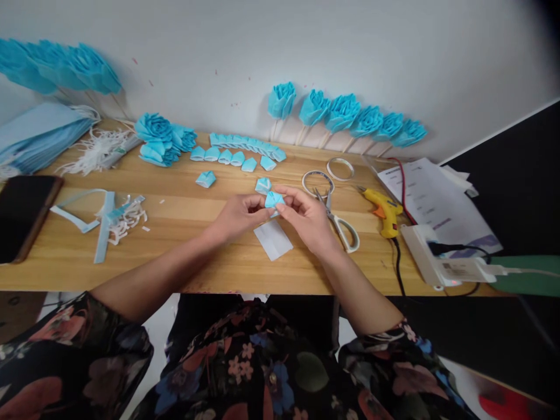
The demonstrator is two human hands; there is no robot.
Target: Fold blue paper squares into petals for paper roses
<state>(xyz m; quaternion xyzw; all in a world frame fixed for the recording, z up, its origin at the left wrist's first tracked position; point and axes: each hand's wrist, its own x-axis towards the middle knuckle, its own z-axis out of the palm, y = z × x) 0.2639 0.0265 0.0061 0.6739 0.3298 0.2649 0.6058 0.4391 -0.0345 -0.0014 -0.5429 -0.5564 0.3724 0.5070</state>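
My left hand (238, 214) and my right hand (306, 217) meet over the middle of the wooden table (175, 256). Both pinch one small folded blue paper petal (273, 200) between thumb and fingertips. A second folded blue petal (263, 185) lies just behind it on the table. A white paper piece (273, 239) lies under my hands. Scissors (339, 221) rest right beside my right hand.
Rows of folded blue petals (245, 149) and finished blue paper roses (161, 137) lie at the back; stemmed roses (345, 114) lean on the wall. Yellow glue gun (382, 207), tape rings (318, 182), power strip (437, 262), papers (433, 198) right. Phone (21, 213) and paper scraps (109, 219) left.
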